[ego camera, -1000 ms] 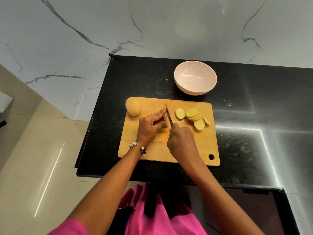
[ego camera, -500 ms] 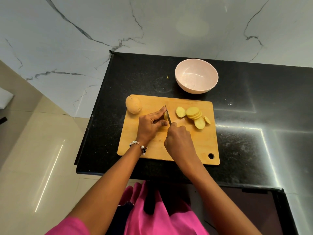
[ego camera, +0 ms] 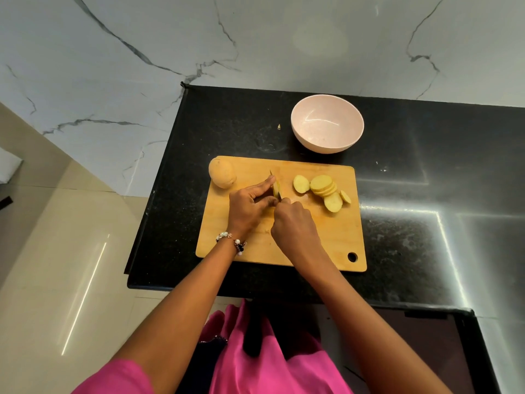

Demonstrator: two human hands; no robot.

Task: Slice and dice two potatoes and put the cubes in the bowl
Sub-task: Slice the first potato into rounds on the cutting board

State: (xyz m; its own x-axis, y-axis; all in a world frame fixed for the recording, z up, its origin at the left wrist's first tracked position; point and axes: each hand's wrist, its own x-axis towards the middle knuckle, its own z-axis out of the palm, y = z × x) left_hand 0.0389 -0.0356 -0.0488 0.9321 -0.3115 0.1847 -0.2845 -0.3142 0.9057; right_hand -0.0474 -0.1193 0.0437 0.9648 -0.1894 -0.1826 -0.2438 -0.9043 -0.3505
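Potato piece (ego camera: 275,190) in left grip (ego camera: 246,207), knife (ego camera: 275,185) in right grip (ego camera: 292,223)

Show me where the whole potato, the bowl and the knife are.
whole potato (ego camera: 222,174): head view, middle of its skin.
bowl (ego camera: 326,109): head view, far rim.
knife (ego camera: 272,177): head view, blade near the tip.

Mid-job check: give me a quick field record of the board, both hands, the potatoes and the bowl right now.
left hand: grips the potato end piece on the cutting board
right hand: grips the knife, blade at the end piece
slices: round, lying on the board's right part
whole potato: uncut, at the board's far left corner
bowl: beyond the board, no potato inside
cubes: none seen yet
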